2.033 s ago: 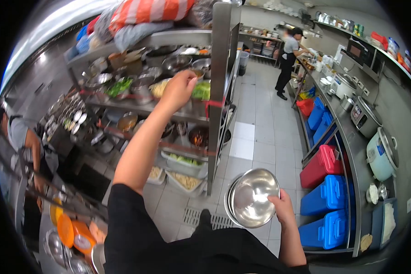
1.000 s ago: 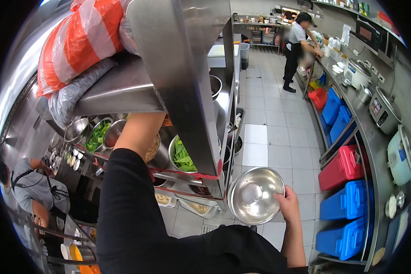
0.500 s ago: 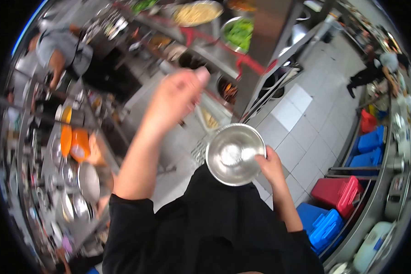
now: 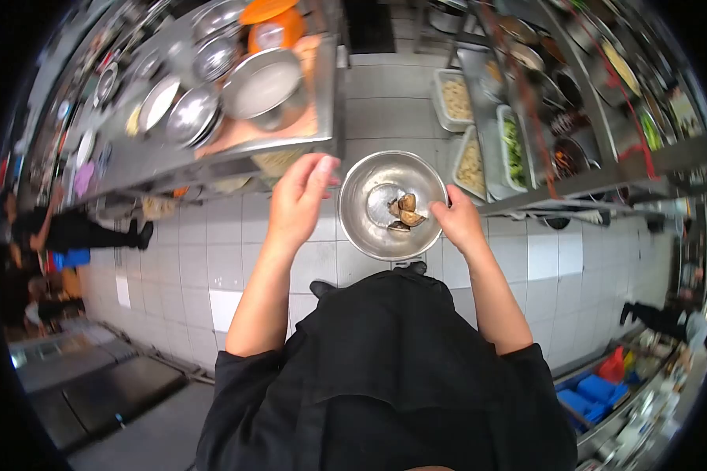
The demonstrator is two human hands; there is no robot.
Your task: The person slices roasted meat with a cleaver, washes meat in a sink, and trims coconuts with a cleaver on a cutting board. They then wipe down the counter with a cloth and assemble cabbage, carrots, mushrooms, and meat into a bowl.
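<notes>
My right hand [image 4: 459, 221] grips the rim of a round steel bowl [image 4: 361, 224], its thumb over the edge. In the bottom of the bowl lie a few brown pieces [image 4: 407, 210] that look like mushrooms. To the left of the bowl, just apart from its rim, my left hand [image 4: 300, 195] is raised with its thumb and fingers loosely stretched out. Nothing shows in it, and its fingertips are slightly blurred.
At upper left, a steel table [image 4: 236, 161] carries a large pot [image 4: 265, 86], steel bowls [image 4: 192, 114] and an orange container [image 4: 279, 30]. Food tubs [image 4: 453, 100] and a rack [image 4: 605, 169] stand at upper right. People are at far left [image 4: 55, 228] and lower right [image 4: 664, 320].
The view has turned toward the steel table. Brown pieces now lie in the bowl, where none showed before. My left hand has come down beside the bowl; my right still holds its rim.
</notes>
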